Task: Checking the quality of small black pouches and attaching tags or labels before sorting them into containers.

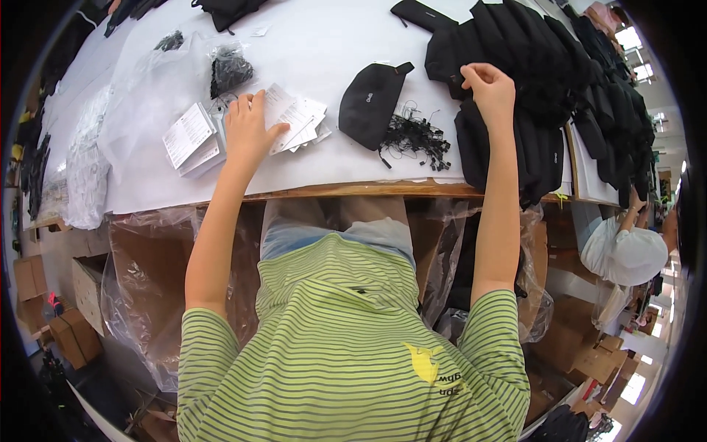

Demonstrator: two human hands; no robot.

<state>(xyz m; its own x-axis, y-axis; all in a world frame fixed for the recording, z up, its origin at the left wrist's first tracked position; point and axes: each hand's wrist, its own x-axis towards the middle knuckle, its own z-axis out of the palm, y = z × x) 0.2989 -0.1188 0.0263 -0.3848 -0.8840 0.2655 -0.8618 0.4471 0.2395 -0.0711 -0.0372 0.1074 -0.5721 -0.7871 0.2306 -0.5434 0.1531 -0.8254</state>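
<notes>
My left hand (250, 131) lies over the white printed cards, fingers stretched out and thumb apart. Some cards (289, 110) fan out beside its thumb, and a thicker stack (193, 138) lies to its left. On the right, my right hand (492, 87) is closed in a pinch at the end of a black fabric pouch (444, 60) at the edge of a pile. Its fingertips partly hide the grip. Between my hands a single black pouch (370, 103) lies flat, with a heap of thin black tag strings (418, 136) beside its lower right edge.
Many more black pouches (523, 44) are heaped along the right of the white table (309, 173). A plastic bag of black strings (230, 70) and clear plastic (140, 110) lie at left. Plastic-lined boxes (147, 265) stand below. Another person (626, 250) works at far right.
</notes>
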